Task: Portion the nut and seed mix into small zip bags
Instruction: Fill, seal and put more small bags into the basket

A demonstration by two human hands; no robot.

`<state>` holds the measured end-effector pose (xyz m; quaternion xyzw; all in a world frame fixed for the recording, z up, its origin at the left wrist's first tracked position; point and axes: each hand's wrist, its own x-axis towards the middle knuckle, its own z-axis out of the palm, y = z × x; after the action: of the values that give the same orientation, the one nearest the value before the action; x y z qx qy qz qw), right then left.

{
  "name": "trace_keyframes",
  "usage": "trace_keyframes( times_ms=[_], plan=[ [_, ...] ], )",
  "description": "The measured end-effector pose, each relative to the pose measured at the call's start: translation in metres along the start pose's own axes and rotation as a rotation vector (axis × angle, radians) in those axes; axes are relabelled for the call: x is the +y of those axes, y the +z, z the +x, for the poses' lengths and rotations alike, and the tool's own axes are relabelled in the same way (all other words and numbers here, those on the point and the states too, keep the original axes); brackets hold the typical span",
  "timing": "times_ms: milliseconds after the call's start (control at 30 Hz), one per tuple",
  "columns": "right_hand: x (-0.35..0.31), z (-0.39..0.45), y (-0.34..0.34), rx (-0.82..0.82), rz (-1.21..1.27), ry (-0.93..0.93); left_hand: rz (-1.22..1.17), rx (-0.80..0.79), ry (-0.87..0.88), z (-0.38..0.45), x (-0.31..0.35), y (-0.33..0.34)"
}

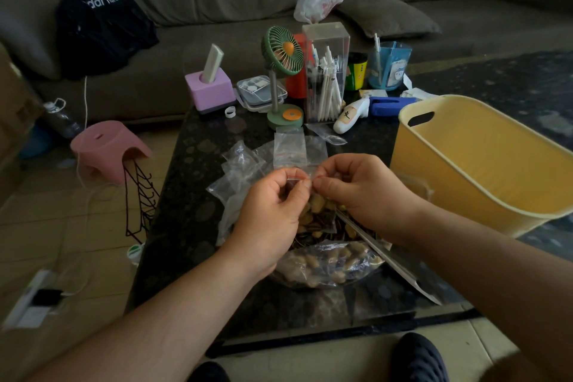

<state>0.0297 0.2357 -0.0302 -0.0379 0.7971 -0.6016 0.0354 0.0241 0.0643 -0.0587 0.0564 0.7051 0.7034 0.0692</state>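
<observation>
Hands pinching the mouth of a small filled zip bag over the desk
Left hand (273,205) and right hand (356,186) each nip the top edge of the small zip bag (316,211), holding it just above the big bag of mix (328,260); it looks packed with pale nuts and dark seeds, so this portion seems ready to seal, while empty zip bags (263,161) lying behind and plenty of mix suggest much is left, and no finished bags show in the yellow tub (465,183)
</observation>
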Motion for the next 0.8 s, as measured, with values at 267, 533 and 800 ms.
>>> trace_keyframes(
  times_ms=[267, 533, 800],
  plan=[
    [-0.0033, 0.0004, -0.0015, 0.016, 0.053, 0.077, 0.003, 0.035, 0.028, -0.0006, 0.0036, -0.0040],
    [-0.0065, -0.0017, -0.0021, 0.027, 0.088, 0.068, -0.022, -0.005, 0.005, -0.0021, 0.0052, -0.0027],
    [-0.0057, -0.0014, -0.0039, 0.016, 0.105, 0.078, 0.019, 0.039, 0.022, 0.0001, 0.0034, -0.0045]
  ],
)
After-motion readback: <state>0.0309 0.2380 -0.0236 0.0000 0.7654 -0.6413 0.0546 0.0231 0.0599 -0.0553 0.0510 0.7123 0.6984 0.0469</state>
